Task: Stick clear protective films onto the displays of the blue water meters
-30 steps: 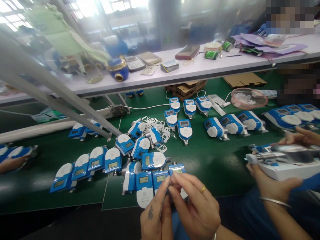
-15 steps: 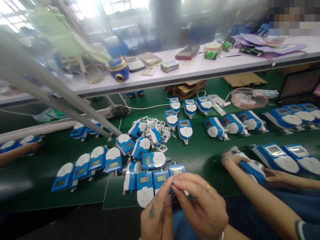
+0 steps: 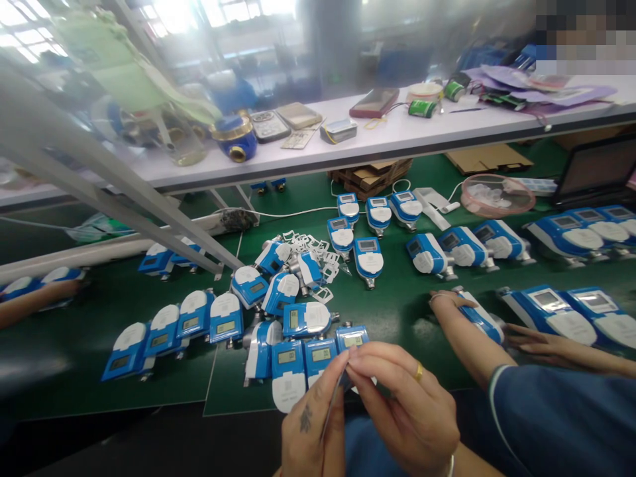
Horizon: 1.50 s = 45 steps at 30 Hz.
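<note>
One thin sheet (image 3: 332,405) is standing edge-on, near centre | left hand (image 3: 312,427) is pinching it | right hand (image 3: 407,405) is pinching its far end | blue-and-white LCD meters (image 3: 288,374) are lying just beyond, leftward

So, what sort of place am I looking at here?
It looks like a factory assembly bench: many matching blue-and-white devices with small screens line a long green worktop, and a co-worker's hand is on another one alongside.

Nothing legible; marks on the meter displays (image 3: 287,358) and a white cover (image 3: 288,392) are too small
</note>
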Each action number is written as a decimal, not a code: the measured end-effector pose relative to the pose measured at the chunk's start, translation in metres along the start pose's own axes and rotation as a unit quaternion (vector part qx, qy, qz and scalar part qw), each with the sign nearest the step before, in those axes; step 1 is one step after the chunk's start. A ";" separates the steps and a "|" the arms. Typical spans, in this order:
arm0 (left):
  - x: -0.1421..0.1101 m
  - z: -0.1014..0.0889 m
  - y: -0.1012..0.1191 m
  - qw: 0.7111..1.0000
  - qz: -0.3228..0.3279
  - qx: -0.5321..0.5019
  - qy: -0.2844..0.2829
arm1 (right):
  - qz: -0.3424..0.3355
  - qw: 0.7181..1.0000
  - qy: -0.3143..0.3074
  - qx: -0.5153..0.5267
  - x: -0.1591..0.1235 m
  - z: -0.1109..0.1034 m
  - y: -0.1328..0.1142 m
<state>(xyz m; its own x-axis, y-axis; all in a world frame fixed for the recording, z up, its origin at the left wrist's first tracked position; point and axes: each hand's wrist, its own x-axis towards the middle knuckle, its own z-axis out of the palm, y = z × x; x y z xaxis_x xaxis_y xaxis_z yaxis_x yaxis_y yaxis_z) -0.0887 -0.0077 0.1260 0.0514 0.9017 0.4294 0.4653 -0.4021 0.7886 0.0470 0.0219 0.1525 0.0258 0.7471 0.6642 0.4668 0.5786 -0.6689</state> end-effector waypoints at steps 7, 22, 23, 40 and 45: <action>0.011 -0.020 -0.003 0.994 -0.030 -0.043 -0.099 | -0.087 0.991 -0.097 -0.024 0.016 -0.004 0.012; 0.007 -0.011 -0.012 0.948 -0.256 -0.189 -0.006 | 0.034 0.993 -0.098 0.048 0.004 0.008 0.014; 0.007 -0.012 -0.012 0.957 -0.238 -0.168 -0.014 | 0.035 0.993 -0.097 0.049 0.005 0.008 0.014; 0.004 0.001 -0.015 0.843 -0.367 -0.387 0.067 | -0.146 0.972 -0.156 -0.102 0.005 0.011 0.017; 0.020 0.009 -0.008 0.767 -0.447 -0.438 0.145 | -0.157 0.961 -0.214 -0.082 -0.012 0.017 0.013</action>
<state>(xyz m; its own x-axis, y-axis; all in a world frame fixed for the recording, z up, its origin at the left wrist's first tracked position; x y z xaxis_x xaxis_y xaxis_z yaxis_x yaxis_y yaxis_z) -0.0836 0.0148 0.1243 -0.1992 0.8573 -0.4747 -0.5772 0.2888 0.7638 0.0376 0.0259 0.1298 -0.4891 0.6300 0.6033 0.5262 0.7647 -0.3720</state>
